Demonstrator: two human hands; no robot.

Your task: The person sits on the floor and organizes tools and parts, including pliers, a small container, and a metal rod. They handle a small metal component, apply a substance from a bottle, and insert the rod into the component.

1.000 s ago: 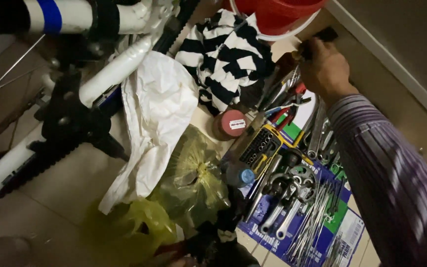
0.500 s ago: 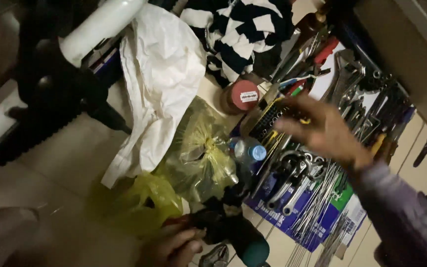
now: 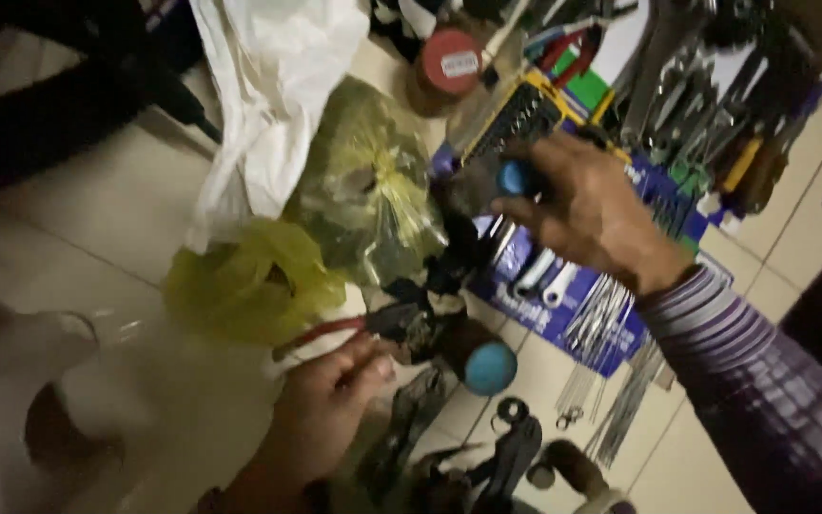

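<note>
Picking a blue-capped piece out of the tool spread on the floor

Our right hand (image 3: 594, 211) is curled, fingers pressed around a small blue-capped item (image 3: 514, 177) just in front of the yellow-edged bit case (image 3: 525, 116); we judge this the picking step, and a next move would call for a clean lift clear of the wrenches (image 3: 706, 105) and loose spokes (image 3: 611, 381) lying close by. Our left hand (image 3: 327, 405) is nearly closed, thumb and fingers pinching a dark tool with red handles (image 3: 373, 326), its head blurred, beside a round blue knob (image 3: 490, 368). Further out lie a yellow plastic bag (image 3: 249, 281), a clear bag (image 3: 373, 186), white cloth (image 3: 273, 86) and a red-lidded tin (image 3: 449, 59), all on the tiled floor (image 3: 78, 219).
</note>
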